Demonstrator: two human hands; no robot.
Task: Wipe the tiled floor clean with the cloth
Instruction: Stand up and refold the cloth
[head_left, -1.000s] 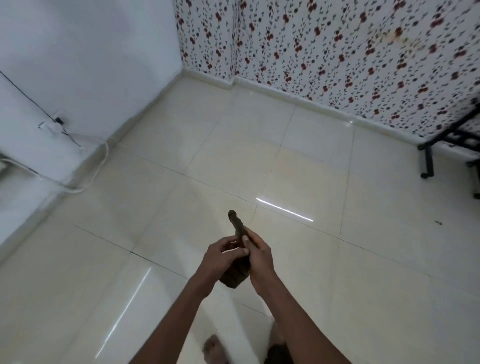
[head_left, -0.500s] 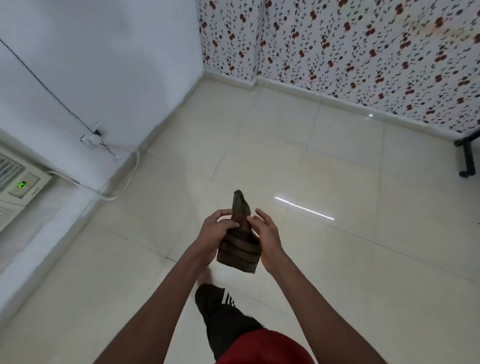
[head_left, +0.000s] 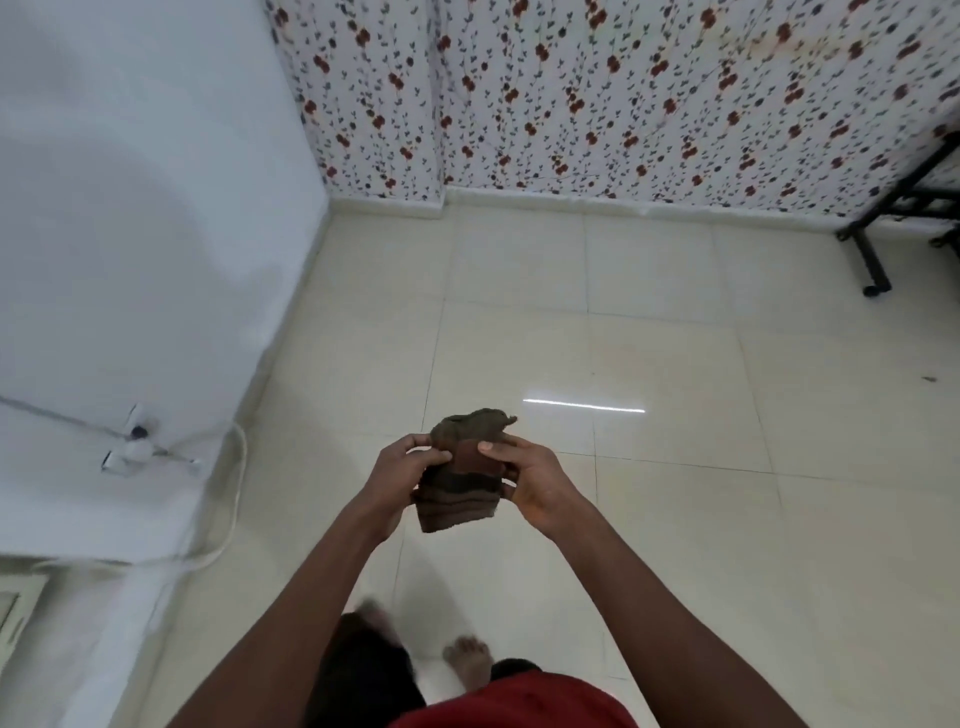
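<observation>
Hidden or cut off: the lower edge of the view cuts both forearms, a red garment (head_left: 514, 701) and dark shorts (head_left: 363, 670); one bare foot (head_left: 467, 660) shows its toes, while the other foot is blurred and hard to make out.
Left edge: a pale box-like unit (head_left: 15, 603) is cut by the frame at lower left; what it is cannot be told.
Right edge: a black metal frame leg (head_left: 872, 260) stands on the floor and runs out of view at the right; what it belongs to cannot be told.
Cloth: the folded brown striped cloth (head_left: 460, 478) is held in the air between both hands, above the glossy cream tiled floor (head_left: 675, 519) and not touching it. Its upper end is bunched and rises above the fingers; its lower folded edges hang below them.
Left hand: the left hand (head_left: 402, 475) grips the cloth's left side, thumb on the near face, fingers curled behind and mostly hidden by the fabric.
Right hand: the right hand (head_left: 527, 480) pinches the cloth's right side, thumb laid across the near face, the other fingers wrapped behind and only partly visible.
Arms: both forearms reach forward from the bottom of the view and converge at the cloth, wrists close together.
Floor marks: a small dark speck (head_left: 928, 379) lies on a tile far right; a bright streak of reflected light (head_left: 584, 406) sits just beyond the cloth.
Walls: a plain white wall (head_left: 130, 208) at left carries a white plug (head_left: 124, 452) with a white cable (head_left: 236, 493) looping down; a white wall with red floral print (head_left: 623, 93) is ahead.
</observation>
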